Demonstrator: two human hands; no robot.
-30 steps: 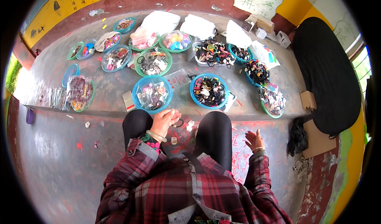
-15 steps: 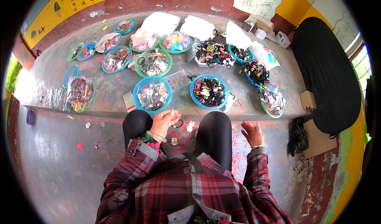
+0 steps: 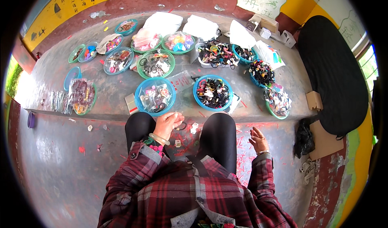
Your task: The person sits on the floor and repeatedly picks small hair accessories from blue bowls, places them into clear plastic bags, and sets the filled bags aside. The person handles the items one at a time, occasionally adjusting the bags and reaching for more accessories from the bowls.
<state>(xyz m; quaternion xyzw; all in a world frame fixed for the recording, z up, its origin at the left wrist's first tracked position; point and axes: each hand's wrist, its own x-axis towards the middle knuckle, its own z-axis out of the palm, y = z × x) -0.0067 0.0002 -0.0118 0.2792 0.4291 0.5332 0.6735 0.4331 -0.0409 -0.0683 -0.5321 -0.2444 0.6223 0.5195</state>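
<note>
My left hand (image 3: 166, 125) is closed in a pinch over my left knee, just in front of a blue basin (image 3: 172, 86) with clear-bagged trinkets. From its fingers hangs a thin black hair tie (image 3: 184, 126); the fingertips partly hide it. Out to the right of my right knee, my right hand (image 3: 258, 140) hovers with fingers apart and nothing in them. Ahead between the knees stands another blue basin (image 3: 195, 96), heaped with black hair ties (image 3: 214, 92) bearing small coloured charms.
More basins line the raised concrete ledge (image 3: 250, 110), one a green basin (image 3: 140, 72). White sacks (image 3: 163, 22) lie behind them. At the right are a small cardboard box (image 3: 313, 101), a black plastic bag (image 3: 304, 141) and a large black cover (image 3: 335, 78). Red scraps (image 3: 242, 163) litter the floor.
My right hand has turned and shifted slightly down, its fingers now pointing more up and left. The left hand keeps its pinch in nearly the same place.
</note>
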